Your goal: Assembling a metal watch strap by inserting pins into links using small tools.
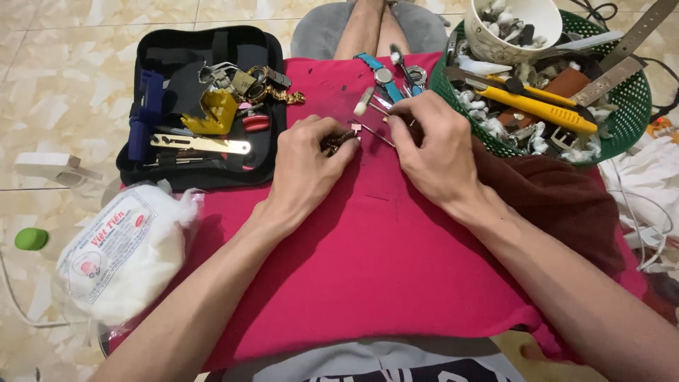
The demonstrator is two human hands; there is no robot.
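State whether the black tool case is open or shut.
Open: the black tool case lies unzipped and flat, its tools exposed.

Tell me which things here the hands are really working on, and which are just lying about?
In use:
left hand pinching a small dark metal piece
right hand with a thin tool
red cloth underneath

Lying about:
black tool case
green basket
white cup
blue-strapped watch
cotton bag

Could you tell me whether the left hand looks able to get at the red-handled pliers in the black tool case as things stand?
Probably yes: the red-handled pliers lie uncovered at the open black tool case's near edge, close beside the left hand, though it is pinching a small metal piece.
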